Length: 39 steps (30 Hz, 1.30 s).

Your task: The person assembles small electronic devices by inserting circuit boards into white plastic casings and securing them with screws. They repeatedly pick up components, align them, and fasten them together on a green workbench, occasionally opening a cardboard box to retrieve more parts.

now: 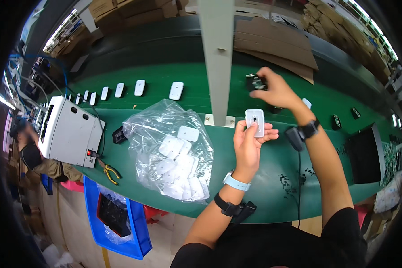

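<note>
My left hand (pixel 248 149), with a light blue watch on its wrist, holds up a white plastic housing (pixel 255 119), its thumb across the lower part. The housing is a rounded rectangle with a small dark hole in its middle. Farther off and to the right, my right hand (pixel 279 91) reaches over the green conveyor belt (pixel 156 73). Its fingers grip a small black part with pale and green bits (pixel 256 82), blurred, so its exact kind is unclear. Left of my hands lies a clear plastic bag (pixel 138 147) with several white plastic pieces (pixel 183 165) inside.
A grey post (pixel 216 58) rises beyond my left hand. White housings (pixel 176 90) line the belt at left; dark parts (pixel 337 121) sit on it at right. A white machine (pixel 71 131), pliers (pixel 109 173), a blue crate (pixel 140 228) and a black bin (pixel 366 156) stand around. A person (pixel 31 152) sits far left.
</note>
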### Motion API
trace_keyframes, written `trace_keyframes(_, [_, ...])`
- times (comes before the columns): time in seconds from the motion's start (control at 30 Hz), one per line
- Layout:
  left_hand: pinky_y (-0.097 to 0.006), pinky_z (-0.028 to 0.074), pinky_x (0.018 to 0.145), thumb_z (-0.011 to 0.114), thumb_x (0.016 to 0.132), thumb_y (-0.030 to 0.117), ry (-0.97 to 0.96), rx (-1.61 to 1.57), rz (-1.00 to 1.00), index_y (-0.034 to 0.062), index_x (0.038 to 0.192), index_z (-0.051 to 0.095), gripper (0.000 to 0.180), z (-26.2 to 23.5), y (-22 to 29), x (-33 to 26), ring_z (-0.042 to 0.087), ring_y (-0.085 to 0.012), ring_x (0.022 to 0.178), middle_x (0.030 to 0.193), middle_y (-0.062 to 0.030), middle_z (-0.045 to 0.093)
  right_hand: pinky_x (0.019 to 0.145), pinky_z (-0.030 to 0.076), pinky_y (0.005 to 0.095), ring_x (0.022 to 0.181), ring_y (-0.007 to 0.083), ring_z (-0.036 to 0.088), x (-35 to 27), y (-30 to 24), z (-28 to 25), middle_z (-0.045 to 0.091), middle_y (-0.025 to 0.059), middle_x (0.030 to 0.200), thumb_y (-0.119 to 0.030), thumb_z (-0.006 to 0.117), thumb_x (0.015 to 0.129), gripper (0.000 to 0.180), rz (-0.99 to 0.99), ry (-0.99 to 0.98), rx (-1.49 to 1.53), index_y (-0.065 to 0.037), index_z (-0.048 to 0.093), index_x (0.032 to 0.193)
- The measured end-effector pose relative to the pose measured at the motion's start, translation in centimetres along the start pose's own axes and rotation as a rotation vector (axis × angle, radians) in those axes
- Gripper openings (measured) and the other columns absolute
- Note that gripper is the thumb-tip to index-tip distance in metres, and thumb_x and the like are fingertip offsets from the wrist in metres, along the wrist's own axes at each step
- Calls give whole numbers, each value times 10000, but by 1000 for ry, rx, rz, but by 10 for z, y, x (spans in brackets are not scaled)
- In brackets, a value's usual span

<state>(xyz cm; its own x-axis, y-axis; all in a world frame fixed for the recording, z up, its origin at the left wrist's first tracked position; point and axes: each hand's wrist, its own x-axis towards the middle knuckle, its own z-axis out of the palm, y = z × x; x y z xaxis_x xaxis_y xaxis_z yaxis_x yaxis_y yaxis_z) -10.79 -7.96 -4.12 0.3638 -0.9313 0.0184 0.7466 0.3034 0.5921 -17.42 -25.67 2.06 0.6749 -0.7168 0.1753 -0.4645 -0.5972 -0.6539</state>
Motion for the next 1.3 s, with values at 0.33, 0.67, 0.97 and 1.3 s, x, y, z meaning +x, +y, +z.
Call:
trace_keyframes(0.33, [-370, 538, 813, 395, 1084, 276, -336, 134, -412, 13, 1364, 441, 386, 16, -33, -14, 648, -255, 892, 1236, -216, 626, 537, 438, 239, 744, 139, 577, -200, 38, -38, 551, 115, 1078, 43, 673, 848, 751, 190, 116, 1212, -148, 310, 1476])
trace_keyframes(0.67, [-410, 484, 970, 345, 1084, 317, -174, -93, -658, 35, 1404, 455, 440, 10, -50, -16, 614, -266, 1040, 1317, -223, 589, 976, 529, 529, 1158, 299, 590, -223, 58, -25, 544, 167, 1277, -218, 452, 973, 626, 210, 181, 1529, -28, 293, 1548])
trace_keyframes(0.97, [-480, 420, 1119, 480, 1043, 164, -274, 152, -507, 7, 1481, 355, 482, 21, -56, -20, 581, -320, 1232, 1427, -239, 501, 931, 537, 335, 1056, 170, 636, -228, 61, -30, 645, 93, 1164, -24, 560, 967, 463, 223, 328, 1336, 19, 482, 1421])
trace_keyframes(1.3, [-321, 463, 1029, 640, 952, 36, -282, 389, -571, -69, 1437, 438, 536, 19, -58, -25, 581, -185, 1217, 1329, -134, 610, 828, 559, 269, 916, 138, 669, -227, 46, -16, 663, 59, 1032, -33, 785, 830, 344, 194, 421, 855, -2, 685, 1158])
